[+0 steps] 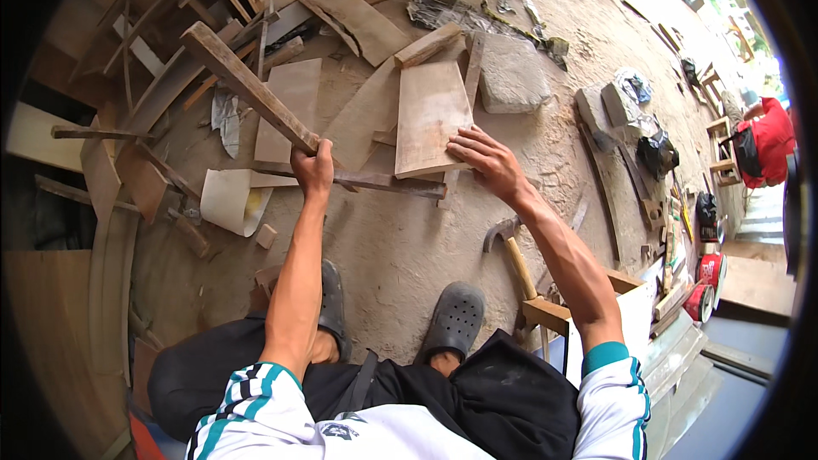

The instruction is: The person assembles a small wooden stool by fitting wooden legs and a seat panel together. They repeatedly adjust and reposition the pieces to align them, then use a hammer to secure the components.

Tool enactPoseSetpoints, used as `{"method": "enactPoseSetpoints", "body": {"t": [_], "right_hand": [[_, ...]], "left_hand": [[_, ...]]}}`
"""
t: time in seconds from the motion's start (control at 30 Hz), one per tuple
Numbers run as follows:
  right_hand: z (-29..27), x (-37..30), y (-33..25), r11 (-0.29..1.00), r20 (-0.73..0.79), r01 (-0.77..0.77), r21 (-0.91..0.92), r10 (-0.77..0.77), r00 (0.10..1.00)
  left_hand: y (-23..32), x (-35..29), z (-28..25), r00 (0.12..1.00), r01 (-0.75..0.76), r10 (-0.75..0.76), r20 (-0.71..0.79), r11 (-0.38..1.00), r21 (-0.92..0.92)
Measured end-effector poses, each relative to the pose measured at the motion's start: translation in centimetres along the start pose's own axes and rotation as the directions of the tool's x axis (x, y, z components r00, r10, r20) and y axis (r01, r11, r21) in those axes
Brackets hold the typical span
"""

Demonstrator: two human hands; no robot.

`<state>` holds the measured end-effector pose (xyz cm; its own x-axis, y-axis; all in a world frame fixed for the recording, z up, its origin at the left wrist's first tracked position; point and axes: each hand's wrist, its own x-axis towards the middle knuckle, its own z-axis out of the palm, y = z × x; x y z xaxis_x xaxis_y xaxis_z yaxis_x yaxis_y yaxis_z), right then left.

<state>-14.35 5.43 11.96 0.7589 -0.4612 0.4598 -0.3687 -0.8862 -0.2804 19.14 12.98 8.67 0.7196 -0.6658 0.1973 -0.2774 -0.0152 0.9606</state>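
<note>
My left hand [314, 169] is closed around the lower end of a long, squared wooden stick [245, 83], which slants up and away to the left. At the near right corner of a pale rectangular wooden board [432, 111] is my right hand [496, 165]. Its fingers lie over the board's top face and edge, and the thumb is hidden. A darker wooden strip [392, 184] runs crosswise below the board. Beyond the board's far edge lies a short wood block [428, 44]. A claw hammer [516, 262] with a wooden handle rests near my right forearm.
A grey stone block [512, 73] sits right of the board. Wood scraps and thin panels [287, 111] crowd the left side. A curled pale sheet [236, 202] lies near my left forearm. Red cans [712, 270] stand at right, and a person in red [763, 143] is farther off.
</note>
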Motion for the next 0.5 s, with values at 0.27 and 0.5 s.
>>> {"method": "enactPoseSetpoints", "body": {"t": [0.27,0.5], "right_hand": [[3.0,-3.9,-0.7,0.790,0.020,-0.565,0.236,0.578,0.816],[0.0,-3.7,-0.2,-0.459,0.687,-0.525,0.717,0.340,0.642]], "left_hand": [[0.3,-1.6,-0.1,0.985,-0.030,0.021,0.172,0.998,0.052],[-0.9,-0.9,-1.6,0.989,0.012,-0.007,0.145,0.999,-0.030]]}}
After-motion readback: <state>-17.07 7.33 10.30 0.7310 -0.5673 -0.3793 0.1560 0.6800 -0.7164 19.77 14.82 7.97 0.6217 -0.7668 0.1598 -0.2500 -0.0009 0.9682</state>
